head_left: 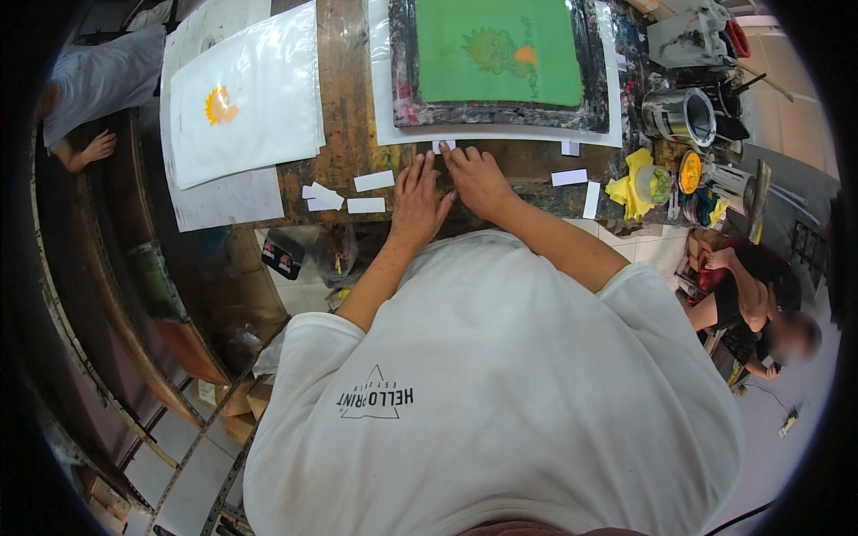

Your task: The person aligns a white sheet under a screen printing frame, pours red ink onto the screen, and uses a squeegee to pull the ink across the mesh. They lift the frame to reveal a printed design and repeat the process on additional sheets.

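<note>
Both of my hands meet at the front edge of a white sheet (500, 136), over a small white paper tab (443, 146). My left hand (416, 198) lies with fingers stretched out, its fingertips at the tab's lower edge. My right hand (478, 181) rests beside it, palm down, fingertips pressing on the tab. On the sheet lies a printing screen (500, 49) with green mesh, a dark ink-stained frame, a faint spiky-haired figure and an orange patch. Loose white strips, one of them a paper strip (374, 181), lie on the wooden table (344, 89) around my hands.
White sheets (259, 134) with a yellow-orange print lie at the left. At the right stand a metal can (684, 116), a yellow cloth (636, 186) around a cup and an orange ink pot (690, 170). One person stands far left; another sits at the right.
</note>
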The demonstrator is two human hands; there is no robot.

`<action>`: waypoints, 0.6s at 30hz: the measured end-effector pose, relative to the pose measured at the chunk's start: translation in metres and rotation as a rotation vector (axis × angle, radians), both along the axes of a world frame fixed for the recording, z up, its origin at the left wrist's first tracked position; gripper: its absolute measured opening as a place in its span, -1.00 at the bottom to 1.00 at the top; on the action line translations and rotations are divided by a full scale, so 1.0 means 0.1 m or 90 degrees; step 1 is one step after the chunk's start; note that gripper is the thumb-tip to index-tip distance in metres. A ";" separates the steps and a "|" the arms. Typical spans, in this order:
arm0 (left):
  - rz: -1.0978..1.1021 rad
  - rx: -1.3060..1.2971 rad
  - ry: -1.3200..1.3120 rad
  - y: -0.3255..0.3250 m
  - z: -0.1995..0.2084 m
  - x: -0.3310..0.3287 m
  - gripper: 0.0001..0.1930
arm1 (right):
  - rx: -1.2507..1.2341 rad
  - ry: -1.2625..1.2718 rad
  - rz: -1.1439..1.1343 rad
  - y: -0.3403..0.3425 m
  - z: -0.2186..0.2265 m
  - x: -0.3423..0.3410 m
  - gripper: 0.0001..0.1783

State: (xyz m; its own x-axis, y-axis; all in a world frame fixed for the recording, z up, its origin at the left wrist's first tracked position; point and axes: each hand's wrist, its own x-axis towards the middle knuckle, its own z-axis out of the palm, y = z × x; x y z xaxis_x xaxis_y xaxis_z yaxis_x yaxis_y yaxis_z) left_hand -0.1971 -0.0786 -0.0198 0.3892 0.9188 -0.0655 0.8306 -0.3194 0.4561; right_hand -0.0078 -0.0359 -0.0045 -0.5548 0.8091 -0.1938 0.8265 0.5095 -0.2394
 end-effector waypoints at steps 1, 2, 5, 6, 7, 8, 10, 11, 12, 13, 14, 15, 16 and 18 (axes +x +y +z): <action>0.002 0.000 -0.017 0.01 0.00 0.00 -0.22 | 0.002 -0.009 0.000 0.00 0.00 -0.01 0.03; 0.004 0.000 -0.034 0.02 0.00 -0.01 -0.22 | 0.003 -0.019 0.001 0.00 0.01 -0.01 0.05; 0.007 -0.004 -0.042 0.06 0.04 -0.04 -0.22 | -0.026 0.010 -0.011 0.03 0.05 0.02 -0.03; 0.016 -0.002 -0.058 0.06 0.06 -0.03 -0.25 | -0.014 0.017 0.003 0.01 0.06 0.05 -0.07; 0.025 0.000 -0.073 0.06 0.05 -0.04 -0.28 | -0.001 0.026 0.017 -0.02 0.04 0.09 -0.11; 0.034 0.002 -0.088 0.06 0.04 -0.05 -0.32 | 0.012 0.035 0.031 -0.05 0.01 0.13 -0.15; 0.029 0.039 -0.107 0.06 0.03 -0.07 -0.41 | 0.005 0.088 0.032 -0.12 -0.03 0.16 -0.23; 0.027 0.056 -0.117 0.05 0.02 -0.07 -0.45 | 0.000 0.115 0.033 -0.15 -0.06 0.16 -0.27; 0.025 0.074 -0.110 0.04 0.01 -0.08 -0.48 | -0.015 0.152 0.026 -0.15 -0.09 0.17 -0.34; 0.019 0.097 -0.107 0.09 0.05 -0.04 -0.51 | -0.024 0.185 0.017 -0.09 -0.10 0.19 -0.40; 0.012 0.121 -0.104 0.14 0.08 0.00 -0.54 | -0.032 0.219 0.006 -0.06 -0.10 0.22 -0.46; -0.005 0.124 -0.082 0.18 0.10 -0.01 -0.53 | -0.053 0.232 0.018 -0.05 -0.10 0.21 -0.51; -0.023 0.128 -0.067 0.22 0.09 -0.01 -0.52 | -0.072 0.238 0.028 -0.04 -0.11 0.22 -0.56; -0.061 0.147 -0.045 0.31 0.12 0.05 -0.52 | -0.067 0.278 0.003 -0.06 0.02 0.32 -0.70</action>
